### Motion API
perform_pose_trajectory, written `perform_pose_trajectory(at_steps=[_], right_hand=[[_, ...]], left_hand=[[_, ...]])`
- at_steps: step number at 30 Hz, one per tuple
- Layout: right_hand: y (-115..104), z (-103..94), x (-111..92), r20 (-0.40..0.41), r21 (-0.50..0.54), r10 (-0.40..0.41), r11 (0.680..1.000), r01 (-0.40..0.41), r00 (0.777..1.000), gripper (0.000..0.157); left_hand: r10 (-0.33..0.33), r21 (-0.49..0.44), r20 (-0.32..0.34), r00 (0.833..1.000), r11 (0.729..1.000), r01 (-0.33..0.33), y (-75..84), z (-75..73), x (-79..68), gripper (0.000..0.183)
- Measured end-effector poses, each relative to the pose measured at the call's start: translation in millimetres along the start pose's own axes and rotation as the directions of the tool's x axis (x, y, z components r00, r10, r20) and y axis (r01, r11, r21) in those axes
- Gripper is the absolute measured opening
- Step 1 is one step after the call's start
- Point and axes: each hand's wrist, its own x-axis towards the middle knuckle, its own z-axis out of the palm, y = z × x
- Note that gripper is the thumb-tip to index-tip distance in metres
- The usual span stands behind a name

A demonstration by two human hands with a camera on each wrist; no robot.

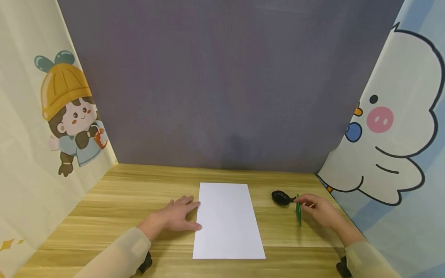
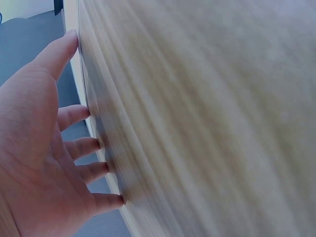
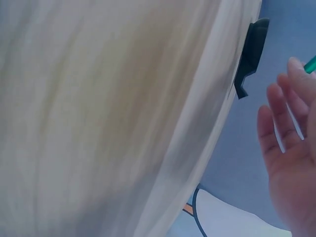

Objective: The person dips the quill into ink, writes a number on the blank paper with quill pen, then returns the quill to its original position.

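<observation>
A white sheet of paper (image 1: 227,220) lies on the wooden table. My left hand (image 1: 179,216) rests flat at its left edge, fingers spread, with the thumb and a fingertip on the paper's margin. The left wrist view shows the same hand (image 2: 44,148) with straight fingers touching the tabletop. Above the table on the right, my right hand (image 1: 320,210) pinches a thin green object (image 1: 298,214) hanging downward; its exact kind I cannot tell. In the right wrist view only a bit of this green object (image 3: 310,64) shows. Just left of those fingers lies a small black pan (image 1: 281,198) with a short handle.
A grey cloth panel (image 1: 222,85) stands behind the table (image 1: 139,189). Printed curtains with cartoon figures flank it, one on the left (image 1: 31,193) and one on the right (image 1: 393,166).
</observation>
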Motion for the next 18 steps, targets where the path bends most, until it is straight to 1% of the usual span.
perform_pose_trajectory(at_steps=[5,7,10,12,13,18], right_hand=[[-5.5,0.4,1.5,-0.027,0.05,0.025,0.998,-0.024,0.999,0.028],[-7.0,0.3,1.9,-0.024,0.1,0.043,0.994,-0.04,0.999,0.028],[-7.0,0.9,2.0,-0.028,0.185,0.055,0.982,-0.049,0.998,0.034],[-7.1,1.4,2.1,-0.037,0.239,0.049,0.97,-0.038,0.998,0.039],[-7.3,1.4,2.3,-0.047,0.256,0.037,0.966,-0.024,0.998,0.039],[-13.0,2.0,3.5,-0.107,0.295,0.0,0.955,0.032,0.994,0.034]], left_hand=[[-0.003,-0.001,0.0,1.0,1.0,0.003,-0.2,0.1,-0.2,0.096],[-0.002,0.0,-0.001,1.0,1.0,0.002,-0.6,0.3,-0.1,0.095],[0.0,0.002,-0.002,1.0,1.0,0.0,-0.9,0.4,0.1,0.095],[0.005,0.004,-0.004,1.0,1.0,-0.005,-0.6,0.0,0.2,0.095],[0.005,0.005,-0.004,1.0,1.0,-0.005,-0.6,0.0,0.3,0.095],[0.003,0.012,-0.004,1.0,1.0,-0.003,-1.0,0.1,0.8,0.096]])
